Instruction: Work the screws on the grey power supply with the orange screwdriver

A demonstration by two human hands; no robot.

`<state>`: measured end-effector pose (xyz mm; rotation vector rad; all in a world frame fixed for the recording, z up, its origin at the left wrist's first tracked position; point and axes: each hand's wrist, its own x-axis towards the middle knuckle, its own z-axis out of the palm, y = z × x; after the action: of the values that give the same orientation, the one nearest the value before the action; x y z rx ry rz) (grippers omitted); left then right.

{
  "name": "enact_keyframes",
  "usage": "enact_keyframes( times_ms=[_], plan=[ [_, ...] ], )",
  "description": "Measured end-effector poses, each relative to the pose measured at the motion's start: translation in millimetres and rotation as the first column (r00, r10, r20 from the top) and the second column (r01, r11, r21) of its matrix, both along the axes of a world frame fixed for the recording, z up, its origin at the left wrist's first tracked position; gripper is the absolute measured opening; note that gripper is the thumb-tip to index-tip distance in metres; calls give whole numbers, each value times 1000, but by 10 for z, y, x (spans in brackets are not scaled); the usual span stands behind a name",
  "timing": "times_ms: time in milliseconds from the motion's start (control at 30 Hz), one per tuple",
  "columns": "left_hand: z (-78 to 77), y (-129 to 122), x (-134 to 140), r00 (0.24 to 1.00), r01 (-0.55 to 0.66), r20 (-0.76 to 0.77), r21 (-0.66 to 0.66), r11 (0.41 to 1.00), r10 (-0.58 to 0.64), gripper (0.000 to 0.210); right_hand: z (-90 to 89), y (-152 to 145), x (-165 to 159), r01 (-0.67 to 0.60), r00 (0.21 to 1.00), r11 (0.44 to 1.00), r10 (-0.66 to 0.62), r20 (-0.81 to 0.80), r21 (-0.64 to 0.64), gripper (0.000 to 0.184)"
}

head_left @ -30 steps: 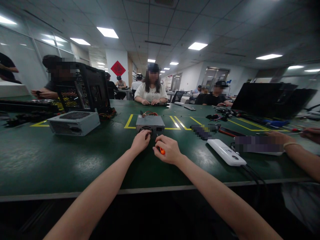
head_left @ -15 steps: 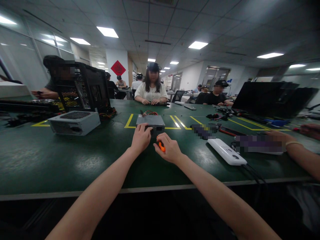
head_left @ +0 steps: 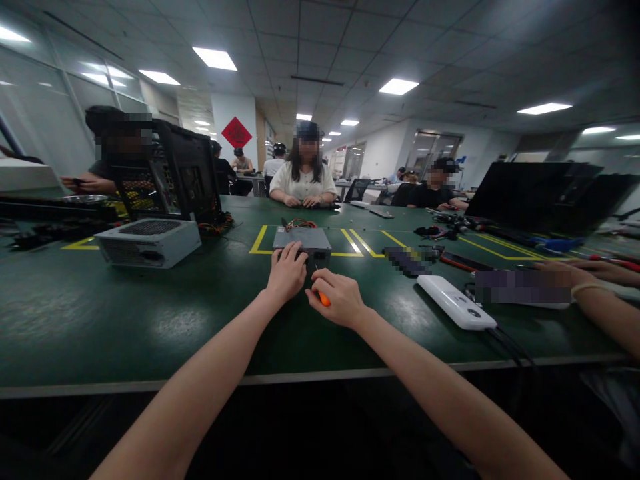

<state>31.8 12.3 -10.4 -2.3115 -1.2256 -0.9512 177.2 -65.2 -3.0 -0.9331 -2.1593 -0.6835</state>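
A small grey power supply [head_left: 311,238] lies on the green table [head_left: 200,353] ahead of me, its bundle of coloured wires at the far side. My left hand [head_left: 287,275] is on its near left part, fingers bent over the edge and partly hiding the front. Closed round an orange-handled screwdriver [head_left: 325,299], my right hand [head_left: 341,297] is just in front of the power supply's right half. The thin shaft points up toward the unit; whether its tip touches anything I cannot tell.
To the left are a larger power supply [head_left: 150,243] and a black computer case [head_left: 187,173]. On the right lie a white power strip [head_left: 453,303], cables and dark monitors [head_left: 530,200]. A co-worker's hand [head_left: 565,277] is at far right; another person sits opposite.
My left hand has shifted slightly right along the power supply's near edge. The screwdriver has turned in my right hand, so its shaft now shows pointing toward the unit.
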Motion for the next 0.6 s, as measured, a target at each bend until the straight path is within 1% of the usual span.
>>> enact_keyframes(
  times_ms=[67,133,200,267,467,600],
  plan=[
    [8,-6,2,1000,4,1,-5,1000,-4,27,0,0,-1,0,1000,1000,0,31,14,19],
    [14,-5,2,1000,11,2,-14,1000,-11,26,-2,0,-5,-2,1000,1000,2,22,-31,17],
    [18,-2,1,1000,15,3,-27,1000,-15,25,-6,-3,-12,4,1000,996,-6,-19,-94,15],
    [20,-1,1,1000,14,2,-35,999,-14,25,-7,-8,-15,11,998,992,-18,-57,-125,16],
    [7,-5,4,1000,0,-4,-22,1000,0,24,10,-12,13,17,998,1000,-18,-66,-15,13],
    [0,-14,-6,1000,5,-9,-27,1000,-6,26,9,7,32,21,989,1000,-20,-146,6,10]
  ],
)
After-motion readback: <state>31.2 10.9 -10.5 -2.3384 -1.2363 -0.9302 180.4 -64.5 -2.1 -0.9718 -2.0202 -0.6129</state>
